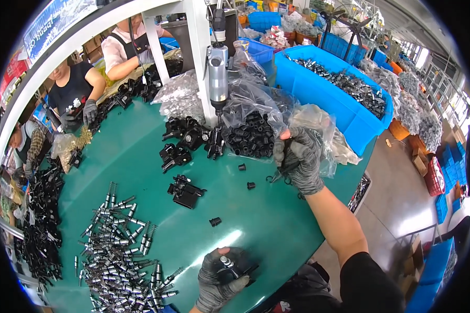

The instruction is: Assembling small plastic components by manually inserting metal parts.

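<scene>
My left hand (218, 281), in a grey glove, is closed around a black part with a silver plunger (227, 262) sticking up from it, near the table's front edge. My right hand (304, 159), also gloved with a bare fingertip showing, is closed on a slim dark piece (289, 168), its kind unclear. Small dark rings (270, 179) show just beneath those fingers. Beside that hand lies a clear bag of black bushings (250, 134). Loose bushings (215, 222) sit on the green table between my hands. A black molded assembly (185, 192) lies farther left.
Silver spring plungers (120, 261) are heaped at the left front. A power driver (218, 78) hangs by a white post (197, 57), with black assemblies (185, 133) below. A blue bin (318, 88) of metal parts stands at back right. Co-workers (70, 91) sit along the left side.
</scene>
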{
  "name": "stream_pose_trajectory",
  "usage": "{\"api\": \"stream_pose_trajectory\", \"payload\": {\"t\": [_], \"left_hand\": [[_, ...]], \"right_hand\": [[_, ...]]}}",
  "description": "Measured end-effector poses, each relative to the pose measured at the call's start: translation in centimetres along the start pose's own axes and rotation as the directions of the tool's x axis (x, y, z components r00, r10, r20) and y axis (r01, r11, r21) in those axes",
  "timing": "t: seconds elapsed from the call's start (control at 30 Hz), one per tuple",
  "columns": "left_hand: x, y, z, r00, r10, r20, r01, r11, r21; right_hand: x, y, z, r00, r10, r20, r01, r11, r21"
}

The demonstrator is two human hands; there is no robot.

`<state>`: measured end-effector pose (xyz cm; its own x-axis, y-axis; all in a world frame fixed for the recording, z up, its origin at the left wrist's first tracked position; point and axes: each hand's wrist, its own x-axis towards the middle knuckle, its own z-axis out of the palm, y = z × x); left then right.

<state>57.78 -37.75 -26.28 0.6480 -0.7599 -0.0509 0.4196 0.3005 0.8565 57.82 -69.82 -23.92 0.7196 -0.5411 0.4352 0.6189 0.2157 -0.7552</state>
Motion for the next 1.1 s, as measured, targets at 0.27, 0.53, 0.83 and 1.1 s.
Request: {"api": "stream_pose_trajectory", "payload": {"t": [0.27,0.53,0.83,1.1], "left_hand": [[-1.0,-1.9,-1.3,0.992,0.123,0.028,-0.126,0.954,0.273],[-0.6,-1.8,-1.2,0.918,0.296,0.264,-0.397,0.709,0.582],[-0.4,-2.3,-1.4,0.884,0.363,0.293,-0.467,0.705,0.534],[0.2,-1.3,-1.5,0.866,0.368,0.338,-0.500,0.654,0.568]], "right_hand": [[-3.5,0.1,1.6,0.999,0.049,-0.011,-0.048,0.999,0.024],[-3.1,0.3,0.5,0.999,0.026,-0.039,-0.024,0.999,0.043],[-2.9,0.1,0.7,1.000,-0.010,-0.010,0.010,0.999,0.035],[-2.7,0.9,1.2,0.998,0.058,-0.018,-0.057,0.998,0.030]]}}
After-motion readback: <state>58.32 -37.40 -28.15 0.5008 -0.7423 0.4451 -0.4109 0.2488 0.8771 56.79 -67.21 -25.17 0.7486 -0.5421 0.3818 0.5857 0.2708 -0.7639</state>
